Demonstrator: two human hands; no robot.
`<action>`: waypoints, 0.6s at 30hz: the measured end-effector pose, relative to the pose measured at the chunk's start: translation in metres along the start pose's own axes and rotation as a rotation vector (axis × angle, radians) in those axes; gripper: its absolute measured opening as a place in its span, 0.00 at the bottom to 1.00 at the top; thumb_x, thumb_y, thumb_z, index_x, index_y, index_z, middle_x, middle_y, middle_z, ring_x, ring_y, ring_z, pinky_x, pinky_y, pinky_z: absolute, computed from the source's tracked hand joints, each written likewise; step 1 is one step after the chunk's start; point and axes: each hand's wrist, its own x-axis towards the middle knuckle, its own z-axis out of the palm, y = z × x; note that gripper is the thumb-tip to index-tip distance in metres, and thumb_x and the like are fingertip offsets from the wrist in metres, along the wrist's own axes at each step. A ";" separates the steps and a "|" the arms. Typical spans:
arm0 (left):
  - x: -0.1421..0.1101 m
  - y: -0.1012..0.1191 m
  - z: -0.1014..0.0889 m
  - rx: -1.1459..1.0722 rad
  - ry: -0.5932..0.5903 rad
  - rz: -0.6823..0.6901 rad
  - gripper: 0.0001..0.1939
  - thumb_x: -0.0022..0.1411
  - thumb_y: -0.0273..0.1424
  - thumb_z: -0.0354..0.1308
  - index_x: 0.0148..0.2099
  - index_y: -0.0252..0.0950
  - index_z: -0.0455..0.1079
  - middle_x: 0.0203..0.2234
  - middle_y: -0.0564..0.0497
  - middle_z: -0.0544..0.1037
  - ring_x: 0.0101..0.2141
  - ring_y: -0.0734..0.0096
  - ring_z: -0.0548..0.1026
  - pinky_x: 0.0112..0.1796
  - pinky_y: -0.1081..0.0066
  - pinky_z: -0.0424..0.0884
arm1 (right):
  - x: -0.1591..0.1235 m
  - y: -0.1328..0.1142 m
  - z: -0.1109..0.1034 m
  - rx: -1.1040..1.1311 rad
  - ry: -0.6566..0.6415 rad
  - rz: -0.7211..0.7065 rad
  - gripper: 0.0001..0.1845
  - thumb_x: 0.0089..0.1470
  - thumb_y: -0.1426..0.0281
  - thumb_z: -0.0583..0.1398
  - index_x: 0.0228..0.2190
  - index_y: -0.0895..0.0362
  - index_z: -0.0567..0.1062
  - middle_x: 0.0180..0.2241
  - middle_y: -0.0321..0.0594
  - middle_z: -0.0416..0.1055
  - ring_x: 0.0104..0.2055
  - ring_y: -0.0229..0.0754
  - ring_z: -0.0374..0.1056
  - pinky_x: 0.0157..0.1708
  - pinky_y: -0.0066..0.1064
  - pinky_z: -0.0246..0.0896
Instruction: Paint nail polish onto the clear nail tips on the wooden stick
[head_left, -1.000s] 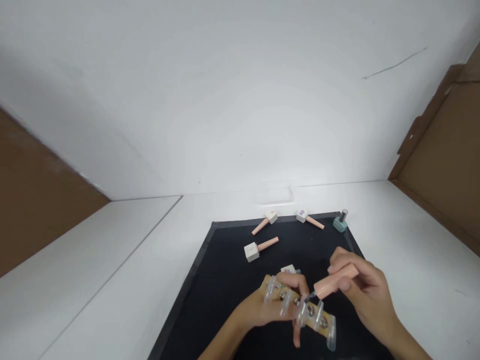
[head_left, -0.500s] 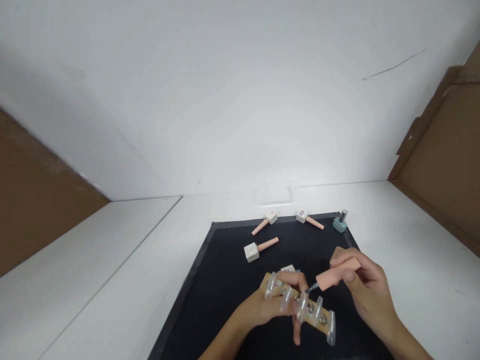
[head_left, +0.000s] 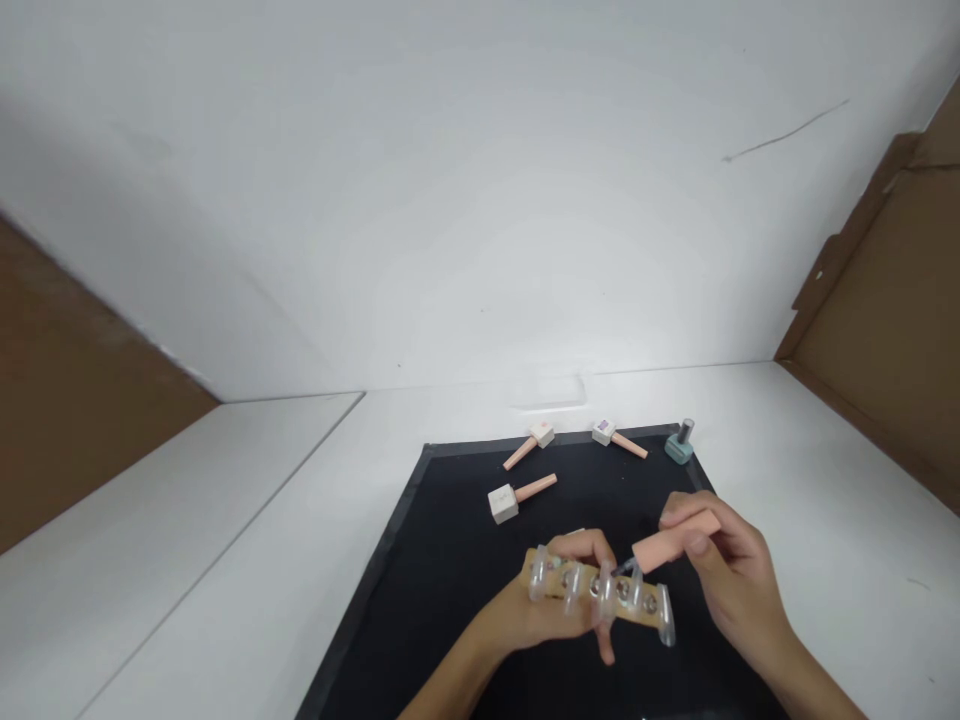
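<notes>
My left hand (head_left: 517, 610) is wrapped round a wooden nail-tip stand (head_left: 551, 580) that carries several clear false nails (head_left: 606, 590) on round metal studs. Pinched in my right hand (head_left: 731, 560) is a nail polish brush (head_left: 675, 541) with a peach cap-handle. Its dark bristle tip points left and meets, or comes very close to, the middle false nail. Behind my left fingers, a white bottle is almost wholly hidden.
On the black mat (head_left: 442, 540) lie a white bottle with peach cap (head_left: 504, 503), a second such bottle (head_left: 541, 434) and a third (head_left: 604, 432). A teal polish bottle (head_left: 679, 450) stands at the far right corner. White panels and brown cardboard (head_left: 885, 300) enclose the area.
My left hand has tilted the stand and raised its right end, so the row of nails is more level. My right hand with the brush has shifted only slightly.
</notes>
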 end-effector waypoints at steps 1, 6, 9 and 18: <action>0.000 0.001 0.000 0.014 0.006 -0.005 0.17 0.49 0.34 0.70 0.32 0.34 0.63 0.20 0.55 0.73 0.19 0.75 0.75 0.21 0.79 0.72 | 0.001 -0.001 0.000 -0.003 -0.026 -0.010 0.15 0.55 0.54 0.61 0.27 0.51 0.77 0.22 0.33 0.71 0.22 0.33 0.67 0.22 0.19 0.64; 0.003 0.003 0.004 -0.036 0.010 -0.007 0.17 0.48 0.33 0.70 0.30 0.33 0.63 0.20 0.55 0.72 0.20 0.78 0.74 0.21 0.79 0.72 | 0.002 -0.003 -0.001 0.028 -0.147 -0.045 0.16 0.57 0.53 0.59 0.28 0.51 0.76 0.22 0.34 0.68 0.23 0.36 0.64 0.23 0.23 0.61; 0.005 0.000 0.002 -0.138 -0.038 -0.006 0.18 0.46 0.33 0.71 0.29 0.33 0.64 0.20 0.55 0.72 0.19 0.78 0.72 0.20 0.77 0.74 | 0.000 -0.002 -0.001 0.051 -0.163 -0.038 0.15 0.57 0.53 0.59 0.30 0.50 0.75 0.23 0.33 0.67 0.24 0.36 0.64 0.23 0.24 0.60; 0.004 0.002 0.000 -0.130 -0.071 -0.062 0.22 0.41 0.39 0.73 0.28 0.33 0.65 0.17 0.55 0.73 0.17 0.79 0.70 0.16 0.81 0.68 | -0.001 -0.001 0.001 0.113 -0.248 -0.060 0.14 0.58 0.53 0.57 0.33 0.49 0.74 0.23 0.33 0.65 0.26 0.38 0.61 0.25 0.27 0.58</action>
